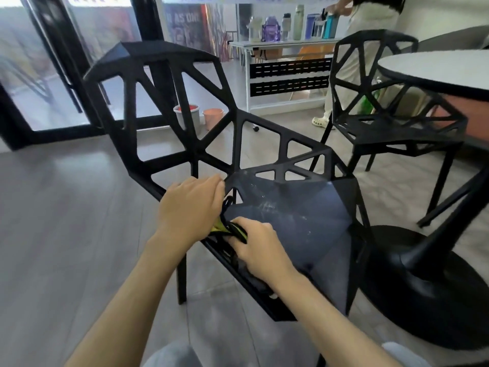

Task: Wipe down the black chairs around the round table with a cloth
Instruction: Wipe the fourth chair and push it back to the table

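Cloth (229, 229) mostly hidden between both hands.

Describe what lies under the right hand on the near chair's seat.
Under the right hand a yellow-green and black cloth is bunched at the seat edge of the near black chair. The left hand also touches it. Most of the cloth is covered by the hands.

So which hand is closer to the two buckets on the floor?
Left. The left hand sits at the seat's back corner, below the buckets seen through the near chair. The right hand is further forward, gripping the cloth.
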Motion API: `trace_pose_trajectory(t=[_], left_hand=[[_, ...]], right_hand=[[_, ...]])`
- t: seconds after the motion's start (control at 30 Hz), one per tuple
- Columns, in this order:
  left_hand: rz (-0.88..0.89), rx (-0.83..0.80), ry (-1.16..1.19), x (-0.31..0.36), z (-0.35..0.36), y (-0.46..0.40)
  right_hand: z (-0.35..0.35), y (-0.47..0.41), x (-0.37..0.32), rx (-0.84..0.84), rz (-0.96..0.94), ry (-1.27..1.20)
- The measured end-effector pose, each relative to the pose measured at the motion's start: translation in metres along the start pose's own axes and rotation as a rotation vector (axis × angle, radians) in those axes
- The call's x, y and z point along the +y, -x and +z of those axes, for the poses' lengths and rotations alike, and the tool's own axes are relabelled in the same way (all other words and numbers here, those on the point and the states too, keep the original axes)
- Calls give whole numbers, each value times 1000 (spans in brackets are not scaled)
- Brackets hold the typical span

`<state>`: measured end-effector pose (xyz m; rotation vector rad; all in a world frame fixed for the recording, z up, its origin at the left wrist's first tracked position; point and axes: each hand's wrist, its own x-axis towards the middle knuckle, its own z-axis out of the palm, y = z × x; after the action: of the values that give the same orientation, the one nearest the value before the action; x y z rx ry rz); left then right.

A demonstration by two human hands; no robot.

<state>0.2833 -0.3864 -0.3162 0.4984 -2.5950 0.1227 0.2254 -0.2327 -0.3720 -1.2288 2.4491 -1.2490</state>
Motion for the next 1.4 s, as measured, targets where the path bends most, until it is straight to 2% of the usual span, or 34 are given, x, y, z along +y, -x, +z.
trace_pose_trajectory(t=[0.1, 0.27, 0.33, 0.5, 0.6, 0.67, 0.8, 0.83, 0.87, 1.0, 1.17, 1.23, 1.4], left_hand=[[-55, 29, 41, 1, -1, -3], [-106, 86, 64, 4, -2, -1], [-107, 92, 72, 5, -4, -1], [-130, 120, 96, 5, -3, -2], [-130, 121, 83, 6, -2, -2], [-136, 120, 87, 7, -2, -1], [-134, 110, 87, 5, 0, -2], [-132, 110, 88, 5, 0, -3], [-133, 114, 90, 4, 1, -2], [-137, 139, 103, 3, 2, -1], [-161, 119, 121, 5, 3, -2], [-161, 115, 117, 4, 5, -3], [-135, 114, 109, 4, 5, -1]], right_hand=[[-20, 10, 11, -144, -22, -32], [-101, 58, 17, -426, -101, -65], [-123, 69, 22, -474, -95, -61], [-132, 70, 49, -258, -103, -77], [-86, 64, 56, -255, -219, 134], [-54, 54, 51, -207, -251, 191], [-21, 1, 34, 64, -150, 23], [-16, -13, 31, 82, -116, -6], [-9, -24, 31, 44, -104, -2], [-7, -36, 39, -349, -224, 245], [-68, -10, 57, -546, -307, 79], [-65, -8, 60, -495, -277, -5], [7, -45, 36, -234, -194, 35]])
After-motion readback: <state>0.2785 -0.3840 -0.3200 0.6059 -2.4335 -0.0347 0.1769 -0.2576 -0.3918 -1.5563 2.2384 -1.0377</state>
